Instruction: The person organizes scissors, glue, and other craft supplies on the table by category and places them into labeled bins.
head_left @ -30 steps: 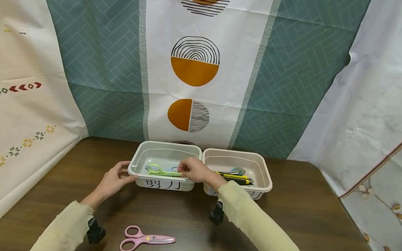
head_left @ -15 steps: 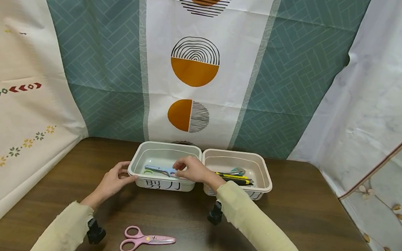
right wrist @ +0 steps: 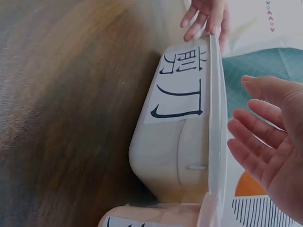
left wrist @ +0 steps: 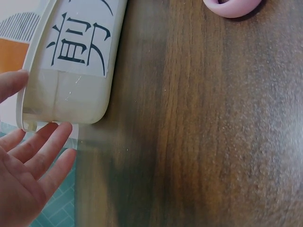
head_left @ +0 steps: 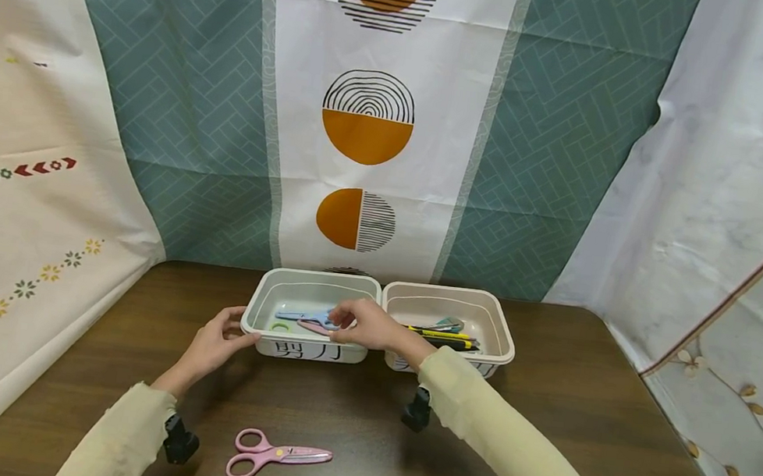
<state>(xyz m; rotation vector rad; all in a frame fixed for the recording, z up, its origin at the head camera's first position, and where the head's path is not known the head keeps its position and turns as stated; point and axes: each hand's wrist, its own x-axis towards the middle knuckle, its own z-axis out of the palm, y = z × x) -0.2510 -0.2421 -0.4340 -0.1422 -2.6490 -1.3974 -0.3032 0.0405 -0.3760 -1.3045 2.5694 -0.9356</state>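
The head view looks forward and down across the table (head_left: 580, 418), both bins at 12 o'clock. Each wrist view sits close and rotated beside the labelled bin (head_left: 305, 316): its label (left wrist: 80, 40) appears sideways in both (right wrist: 182, 85).

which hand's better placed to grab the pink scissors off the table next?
Probably the right. The right hand is open above the left bin, holding nothing. The left hand rests against that bin's corner, though it is nearer the pink scissors lying toward the table's near edge.
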